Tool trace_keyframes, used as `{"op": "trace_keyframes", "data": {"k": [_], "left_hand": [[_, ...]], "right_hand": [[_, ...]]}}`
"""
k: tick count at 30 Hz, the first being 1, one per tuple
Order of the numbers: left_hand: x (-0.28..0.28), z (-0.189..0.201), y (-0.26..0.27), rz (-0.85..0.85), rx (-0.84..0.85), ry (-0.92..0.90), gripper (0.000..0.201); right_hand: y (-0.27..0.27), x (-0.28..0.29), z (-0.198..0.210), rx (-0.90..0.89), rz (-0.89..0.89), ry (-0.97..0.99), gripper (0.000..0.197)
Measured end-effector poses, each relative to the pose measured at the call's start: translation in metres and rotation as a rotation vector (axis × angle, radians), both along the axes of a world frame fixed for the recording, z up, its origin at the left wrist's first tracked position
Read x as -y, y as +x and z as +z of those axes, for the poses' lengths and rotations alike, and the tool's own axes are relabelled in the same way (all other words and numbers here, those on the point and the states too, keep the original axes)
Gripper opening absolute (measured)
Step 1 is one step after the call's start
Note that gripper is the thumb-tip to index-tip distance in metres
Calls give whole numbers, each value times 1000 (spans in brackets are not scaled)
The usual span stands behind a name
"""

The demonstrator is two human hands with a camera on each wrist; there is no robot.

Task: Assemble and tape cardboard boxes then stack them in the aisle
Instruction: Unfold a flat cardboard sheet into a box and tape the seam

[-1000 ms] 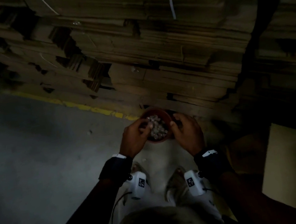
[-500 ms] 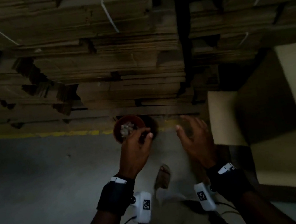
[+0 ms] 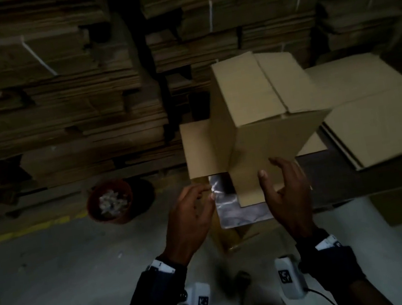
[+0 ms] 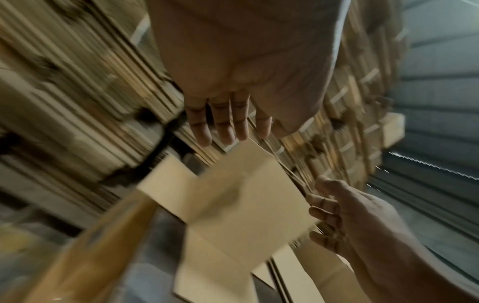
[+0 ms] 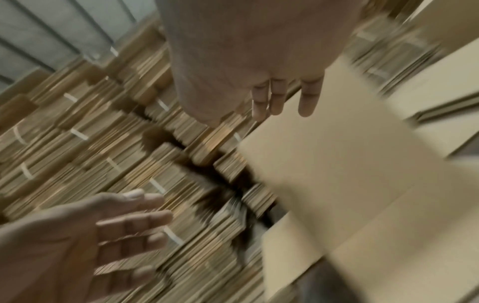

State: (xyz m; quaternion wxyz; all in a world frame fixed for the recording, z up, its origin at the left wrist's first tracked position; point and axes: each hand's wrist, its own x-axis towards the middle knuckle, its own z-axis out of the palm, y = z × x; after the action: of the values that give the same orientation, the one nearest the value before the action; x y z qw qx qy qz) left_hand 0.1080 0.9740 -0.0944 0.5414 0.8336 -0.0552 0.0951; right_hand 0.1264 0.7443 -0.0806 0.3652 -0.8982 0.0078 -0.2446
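Dim aisle, concrete floor [image 3: 44,282]. Since half a second ago the view has swung right: the red bowl [image 3: 110,202] of small pale pieces, then just beyond the left fingers, now sits at 9 o'clock of the hands, well apart from them, on the floor by the yellow line [image 3: 22,230]. The cardboard box [image 3: 255,117], earlier only partly seen at the right edge, now stands at 12 o'clock of the hands, tilted, its top flaps meeting in a seam, another flap hanging toward the person. Left hand [image 3: 192,219] has let go of the bowl; its fingers are loosely spread and hold nothing, fingertips near a shiny grey sheet [image 3: 230,211] below the box. Right hand [image 3: 286,191] is spread wide, palm toward the box's lower flap; touching or just short of it, cannot tell. Both wrist views are motion-blurred. Stacks of flat cardboard [image 3: 56,109] fill the background from 10 to 2 o'clock. More flat sheets [image 3: 380,129] lie at 3 o'clock of the box.
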Motion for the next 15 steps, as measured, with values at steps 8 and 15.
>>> {"op": "trace_keyframes", "data": {"k": [8, 15], "left_hand": [[124, 21, 25, 56, 116, 98, 26], [192, 36, 46, 119, 152, 153, 23]], "right_hand": [[29, 124, 5, 40, 33, -2, 43], [74, 187, 25, 2, 169, -9, 57]]}}
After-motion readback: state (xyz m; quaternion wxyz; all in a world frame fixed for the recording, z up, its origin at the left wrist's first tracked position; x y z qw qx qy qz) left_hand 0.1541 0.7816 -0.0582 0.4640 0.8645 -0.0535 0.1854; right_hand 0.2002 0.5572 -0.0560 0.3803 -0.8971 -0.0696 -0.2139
